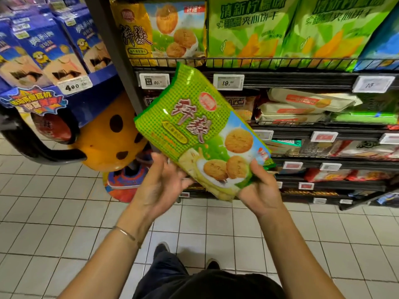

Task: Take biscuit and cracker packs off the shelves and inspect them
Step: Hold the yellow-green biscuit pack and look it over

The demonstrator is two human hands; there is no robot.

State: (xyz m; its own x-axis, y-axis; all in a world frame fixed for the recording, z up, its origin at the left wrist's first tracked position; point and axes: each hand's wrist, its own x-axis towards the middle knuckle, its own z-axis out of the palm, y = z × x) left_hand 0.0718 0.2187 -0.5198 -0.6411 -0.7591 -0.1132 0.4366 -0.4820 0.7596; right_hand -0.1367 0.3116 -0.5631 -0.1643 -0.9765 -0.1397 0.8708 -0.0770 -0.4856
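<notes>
Nearest the camera, below the green biscuit pack (194, 130), are the person's dark clothing, two shoes and the tiled floor (54, 201). Both forearms reach up toward the pack, and the one on the left carries a thin bracelet (127, 234). The right hand (261, 190) pinches the pack's lower right corner, thumb on the printed face and fingers out of sight behind it. This grip carries the weight and leaves the label uncovered. The left hand (164, 184) meets the pack's lower left edge with palm turned up, thumb raised and fingers extended toward the underside. It is slightly blurred, and it appears to support or steer the pack rather than clamp it. The pack is off the shelf, in mid-air in front of the racking, tilted with its top end up and to the left and its front toward the camera. That attitude suits reading the print, so the inspection step is judged to be in hand. Behind the pack runs a dark shelf rail (291, 79) carrying a price tag (228, 82). Above and behind the pack stands a yellow pack (155, 29) of similar design, with lime-green packs (248, 29) to its right. To the right of the held pack, white packs (302, 102) lie flat on a lower shelf. Left of it are an orange spotted figure (108, 139) and blue boxes (43, 50) on a separate display.
</notes>
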